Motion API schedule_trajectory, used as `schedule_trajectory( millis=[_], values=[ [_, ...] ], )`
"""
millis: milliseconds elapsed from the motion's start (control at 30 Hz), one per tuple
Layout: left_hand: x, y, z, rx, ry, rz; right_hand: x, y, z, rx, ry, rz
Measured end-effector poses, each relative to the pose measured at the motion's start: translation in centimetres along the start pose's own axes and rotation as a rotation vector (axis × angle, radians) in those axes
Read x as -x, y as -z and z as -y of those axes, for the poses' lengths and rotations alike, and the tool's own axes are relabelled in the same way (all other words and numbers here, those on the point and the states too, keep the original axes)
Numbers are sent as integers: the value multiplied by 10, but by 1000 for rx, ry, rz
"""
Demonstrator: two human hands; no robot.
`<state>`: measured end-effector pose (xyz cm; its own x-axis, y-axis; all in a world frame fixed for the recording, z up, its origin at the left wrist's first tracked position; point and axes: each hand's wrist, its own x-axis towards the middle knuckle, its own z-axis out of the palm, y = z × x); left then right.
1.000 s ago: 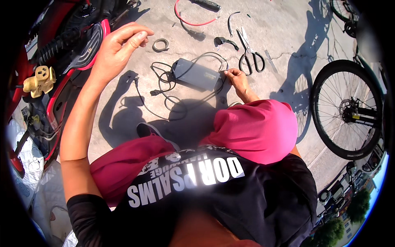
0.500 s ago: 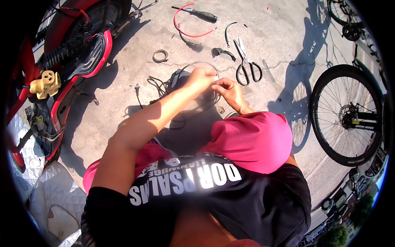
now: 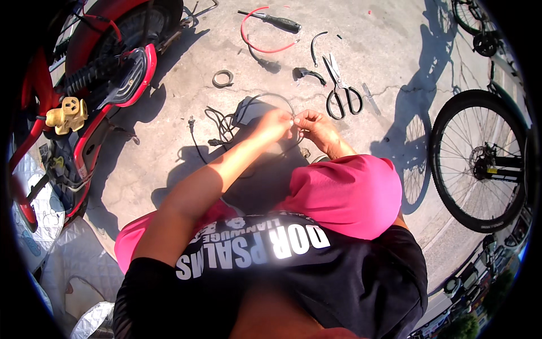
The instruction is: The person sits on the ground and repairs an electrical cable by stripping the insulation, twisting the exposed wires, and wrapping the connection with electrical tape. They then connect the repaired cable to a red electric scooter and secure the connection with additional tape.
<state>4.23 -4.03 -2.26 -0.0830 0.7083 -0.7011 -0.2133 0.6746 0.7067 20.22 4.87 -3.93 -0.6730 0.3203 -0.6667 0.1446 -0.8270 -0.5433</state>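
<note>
My left hand [image 3: 276, 124] and my right hand [image 3: 319, 133] meet fingertip to fingertip over the ground in front of my knees. Both pinch a thin dark cable [image 3: 271, 95], which arcs up and round from the left. What part of it lies between the fingertips is too small to make out. Left of my hands is a tangle of black cord [image 3: 223, 125] with a small plug [image 3: 191, 122] at one end. Beside the tangle, partly behind my left hand, lies a dark box-like piece [image 3: 247, 109]. Black-handled scissors [image 3: 339, 85] rest open just beyond my right hand.
Farther out lie a screwdriver [image 3: 282, 24], a curved red wire [image 3: 243, 27], a cut cord with a black connector [image 3: 271, 66], a black plug [image 3: 305, 72] and a ring-shaped coil [image 3: 222, 79]. A red scooter [image 3: 148, 73] with a yellow socket adapter [image 3: 68, 116] stands left, a bicycle wheel [image 3: 435, 164] right.
My left hand has come slightly lower and turned, its fingertips now close against those of my right. The right hand stays nearly in place. The view has shifted a little.
</note>
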Motion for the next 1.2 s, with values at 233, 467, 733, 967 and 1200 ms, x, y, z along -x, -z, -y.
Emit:
schedule_trajectory(
  millis=[233, 467, 733, 967, 1200],
  values=[
    [3, -4, 17, -126, -60, -92, -4, 9, -13, -261, -169, 144],
    [15, 4, 8, -60, -78, 82, 0, 12, -9, -141, -235, 247],
    [-1, 4, 13, 408, 95, -34, -15, 0, -8, -7, -53, 227],
    [12, 52, -43, -36, -224, -282, -31, -2, 26, 443, 127, -29],
    [-55, 179, 1, -984, -543, -698, -38, 31, 29, 820, 286, -309]
  ],
)
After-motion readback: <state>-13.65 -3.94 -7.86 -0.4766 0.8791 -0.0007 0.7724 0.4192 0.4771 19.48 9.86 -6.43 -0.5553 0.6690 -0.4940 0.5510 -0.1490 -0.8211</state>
